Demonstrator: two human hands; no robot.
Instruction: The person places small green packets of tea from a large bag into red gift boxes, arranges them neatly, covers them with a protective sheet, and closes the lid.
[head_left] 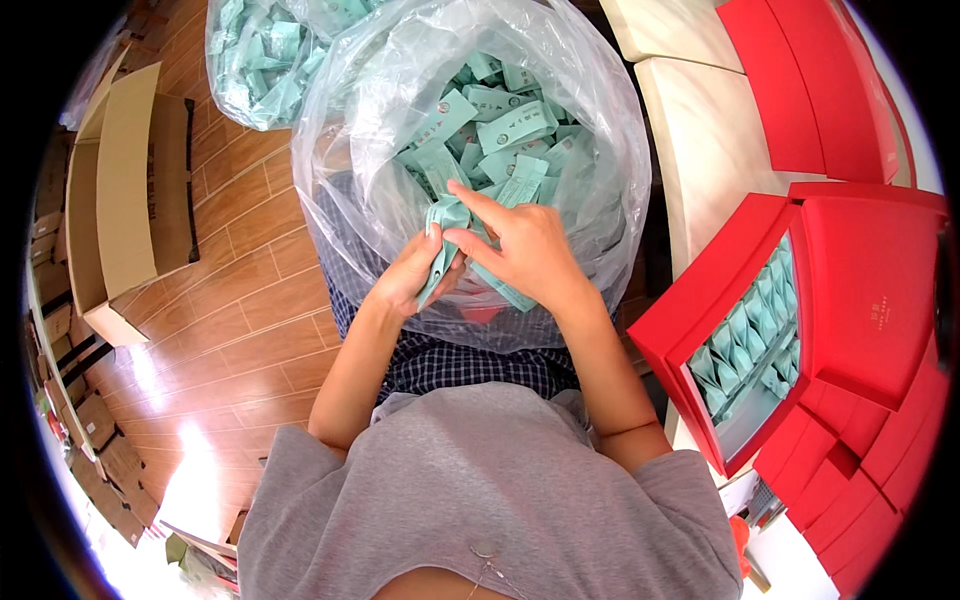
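Note:
My left hand (408, 278) is closed around several small teal sachets (443, 257), bunched upright between thumb and fingers. Just to its right, my right hand (535, 252) has its index finger stretched out and its thumb against the bunch. The other right fingers curl under, mostly hidden, and a teal sachet (508, 287) sticks out below them. Both hands are over the near side of a large clear plastic bag (610, 170), which stands open and holds many loose teal sachets (515, 125) with small printing.
A second clear bag of teal sachets (270, 70) stands at far left. On the right, an open red box (690, 290) holds teal sachets in rows, beside more red boxes (840, 500). An open cardboard carton (125, 190) stands on the wooden floor (250, 290) at left.

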